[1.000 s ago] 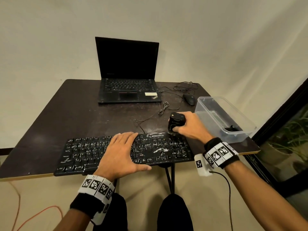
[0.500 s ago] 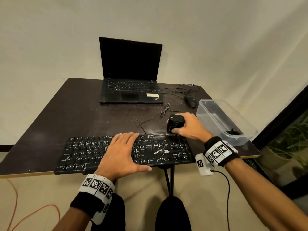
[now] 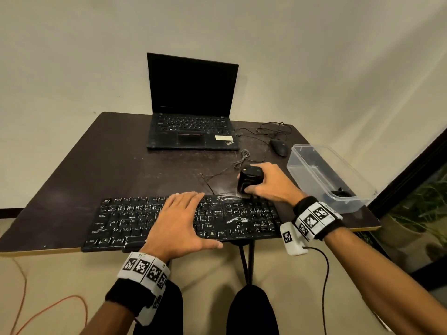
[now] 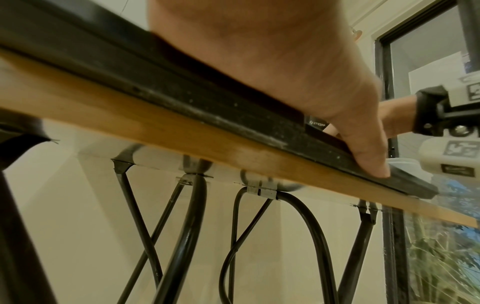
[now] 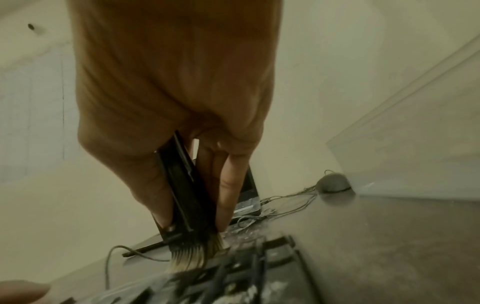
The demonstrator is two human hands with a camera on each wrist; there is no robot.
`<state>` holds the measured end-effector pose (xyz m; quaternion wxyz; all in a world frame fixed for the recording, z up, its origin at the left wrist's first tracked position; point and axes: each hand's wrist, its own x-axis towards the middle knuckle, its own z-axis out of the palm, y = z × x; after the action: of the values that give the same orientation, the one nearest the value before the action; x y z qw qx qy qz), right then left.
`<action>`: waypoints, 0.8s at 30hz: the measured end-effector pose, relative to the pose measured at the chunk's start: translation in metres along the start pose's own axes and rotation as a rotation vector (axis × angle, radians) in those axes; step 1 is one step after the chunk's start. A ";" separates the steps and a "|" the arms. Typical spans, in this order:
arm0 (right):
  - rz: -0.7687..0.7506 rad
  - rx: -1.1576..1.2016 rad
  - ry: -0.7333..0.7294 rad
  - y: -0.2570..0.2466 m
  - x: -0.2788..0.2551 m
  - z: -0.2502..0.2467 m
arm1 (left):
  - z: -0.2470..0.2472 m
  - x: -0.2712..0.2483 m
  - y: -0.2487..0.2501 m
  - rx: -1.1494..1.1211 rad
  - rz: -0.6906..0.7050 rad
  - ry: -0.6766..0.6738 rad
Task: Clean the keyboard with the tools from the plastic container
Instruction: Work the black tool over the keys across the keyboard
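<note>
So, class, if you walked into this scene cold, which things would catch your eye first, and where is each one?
The black keyboard at the table's near edge, smeared with white dust, draws the eye first. The left hand lies flat across its middle, while the right hand grips a black brush with pale bristles at its far right corner. Behind them an open laptop stands dark, and a clear plastic container sits at the right.

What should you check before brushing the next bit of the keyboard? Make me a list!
1. Left hand flat on the keyboard, steadying it: ok.
2. Right hand grips the brush: ok.
3. Bristles touching the keyboard's back edge: ok.
4. White dust left on the keys: not ok.
5. Keyboard cable away from the brush: cannot tell.
6. Plastic container close by for the next tool: ok.
</note>
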<state>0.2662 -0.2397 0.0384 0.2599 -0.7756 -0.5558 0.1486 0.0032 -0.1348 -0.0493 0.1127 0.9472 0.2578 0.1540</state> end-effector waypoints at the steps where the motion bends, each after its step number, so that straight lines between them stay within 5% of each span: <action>1: 0.018 -0.003 0.014 0.001 0.001 -0.001 | 0.000 0.000 0.000 -0.003 0.001 -0.002; 5: -0.030 0.003 -0.068 -0.002 -0.003 0.008 | 0.000 0.001 -0.001 -0.019 0.006 0.018; 9: 0.003 -0.031 0.038 0.002 0.001 0.005 | -0.002 0.000 0.001 -0.007 0.004 -0.003; 12: -0.043 -0.014 -0.079 -0.002 -0.002 0.010 | -0.003 0.000 0.001 -0.030 -0.003 0.000; 16: 0.005 -0.020 0.040 0.002 0.000 0.009 | -0.005 0.000 0.002 -0.009 -0.004 -0.010; 20: 0.005 0.033 -0.079 0.002 -0.003 0.009 | -0.007 0.000 0.004 -0.015 -0.009 -0.019; 24: 0.044 0.037 0.022 0.008 -0.001 0.006 | -0.007 0.000 0.004 -0.001 -0.007 -0.024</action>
<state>0.2697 -0.2409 0.0289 0.2772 -0.7841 -0.5329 0.1558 0.0024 -0.1374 -0.0419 0.1167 0.9479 0.2598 0.1424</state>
